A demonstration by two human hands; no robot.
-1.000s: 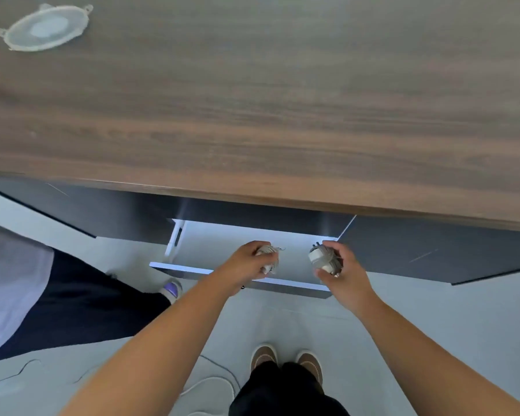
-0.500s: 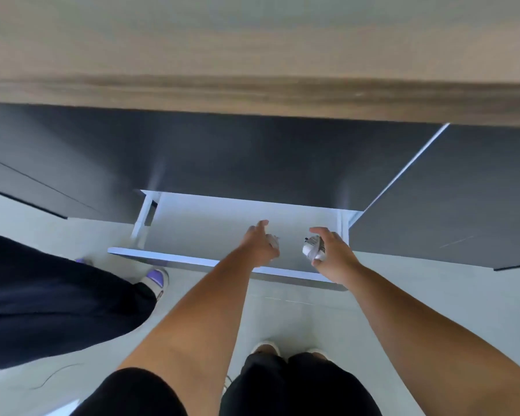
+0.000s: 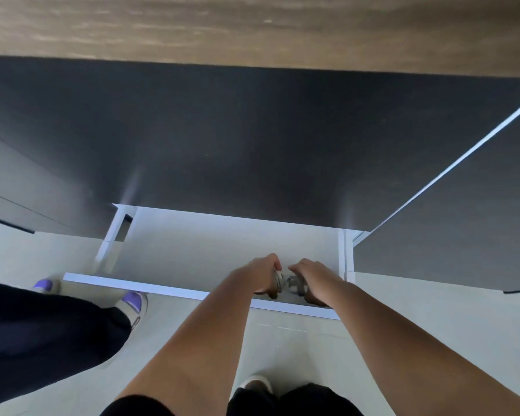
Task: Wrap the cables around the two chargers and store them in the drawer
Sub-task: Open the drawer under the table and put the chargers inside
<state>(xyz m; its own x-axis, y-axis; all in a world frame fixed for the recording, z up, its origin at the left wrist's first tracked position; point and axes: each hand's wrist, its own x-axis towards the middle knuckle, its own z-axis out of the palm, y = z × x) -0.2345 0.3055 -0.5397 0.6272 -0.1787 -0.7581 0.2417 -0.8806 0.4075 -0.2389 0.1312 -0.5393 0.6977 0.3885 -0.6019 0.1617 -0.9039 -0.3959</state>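
From the head view, your left hand (image 3: 260, 273) curls around one cable-wrapped charger (image 3: 278, 280), and your right hand (image 3: 314, 280) curls around the other charger (image 3: 296, 286). Both are low inside the open white drawer (image 3: 192, 250), near its front right corner, and the two chargers sit just beside each other between your hands. You cannot tell whether they touch the drawer floor.

The drawer front edge (image 3: 162, 291) crosses under your forearms. Above the drawer hangs the dark cabinet front (image 3: 252, 139), with the wooden tabletop (image 3: 252, 25) over it. A dark panel (image 3: 463, 205) stands to the right of the drawer.

On the left, another person's dark trouser leg (image 3: 42, 334) and a purple-toed shoe (image 3: 134, 301) stand close to the drawer's left front corner. Your own shoe (image 3: 257, 384) shows on the pale floor (image 3: 433, 319) below.
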